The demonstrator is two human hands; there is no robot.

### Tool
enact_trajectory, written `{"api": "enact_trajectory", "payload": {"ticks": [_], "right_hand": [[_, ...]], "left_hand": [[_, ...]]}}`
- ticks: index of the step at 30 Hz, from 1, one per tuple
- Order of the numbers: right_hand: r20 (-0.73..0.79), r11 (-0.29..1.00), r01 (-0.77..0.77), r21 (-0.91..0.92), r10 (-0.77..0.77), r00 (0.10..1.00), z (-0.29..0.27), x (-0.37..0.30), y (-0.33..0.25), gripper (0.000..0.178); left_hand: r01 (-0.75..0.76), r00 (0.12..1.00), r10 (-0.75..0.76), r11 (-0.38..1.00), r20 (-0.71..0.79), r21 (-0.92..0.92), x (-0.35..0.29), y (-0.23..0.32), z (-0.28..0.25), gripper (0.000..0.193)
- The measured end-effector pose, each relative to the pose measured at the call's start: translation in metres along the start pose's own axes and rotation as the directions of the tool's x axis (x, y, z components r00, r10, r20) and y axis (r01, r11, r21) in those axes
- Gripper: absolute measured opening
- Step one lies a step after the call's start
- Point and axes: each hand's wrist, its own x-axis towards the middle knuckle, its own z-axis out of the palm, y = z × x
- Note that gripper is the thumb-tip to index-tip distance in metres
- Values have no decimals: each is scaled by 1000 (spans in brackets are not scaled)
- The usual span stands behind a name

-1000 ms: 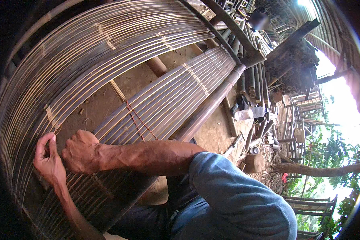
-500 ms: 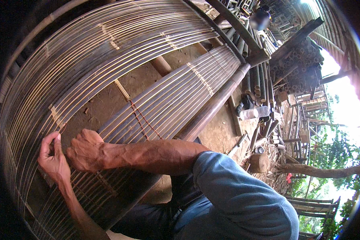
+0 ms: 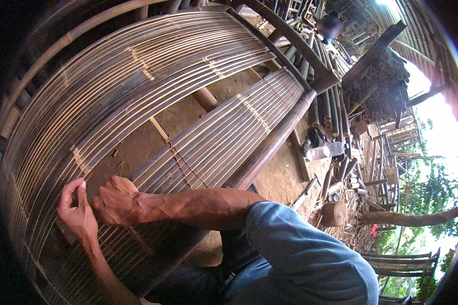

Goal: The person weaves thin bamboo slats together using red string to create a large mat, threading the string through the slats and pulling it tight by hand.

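- Bamboo slat panel (image 3: 152,96) fills the view from 9 o'clock to 1 o'clock, its thin slats curving side by side.
- Left hand (image 3: 76,213), at 8 o'clock, has its grip pinched on a thin reddish tie strip (image 3: 84,178) at the panel's edge.
- Right hand (image 3: 118,201), just beside the left one, rests clenched on the slats; what it grasps I cannot tell.
- Thick bamboo pole (image 3: 269,147) lies along the panel's lower side, toward 3 o'clock.
- Plastic bottle (image 3: 326,151) lies on the earth floor (image 3: 285,178).
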Motion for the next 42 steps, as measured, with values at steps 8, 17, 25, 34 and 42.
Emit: {"api": "enact_trajectory", "payload": {"ticks": [8, 17, 25, 34, 42], "right_hand": [[221, 917, -103, 385, 17, 975, 16, 27, 1, 23], [-30, 995, -59, 77, 61, 998, 39, -8, 63, 50], [87, 1000, -3, -25, 5, 996, -1, 26, 76, 74], [-183, 1000, 28, 0, -27, 983, 27, 13, 83, 64], [-41, 984, -125, -128, 121, 992, -2, 18, -4, 31]], "left_hand": [[125, 975, -149, 982, -167, -145, -8, 19, -34, 20], [-94, 832, -62, 964, -551, -250, -36, -51, 17, 9], [52, 844, -144, 981, -516, -189, -8, -22, 23, 16], [79, 881, -134, 987, -454, -137, -11, -19, -7, 16], [142, 878, -151, 988, -454, -54, -15, -7, -26, 8]]}}
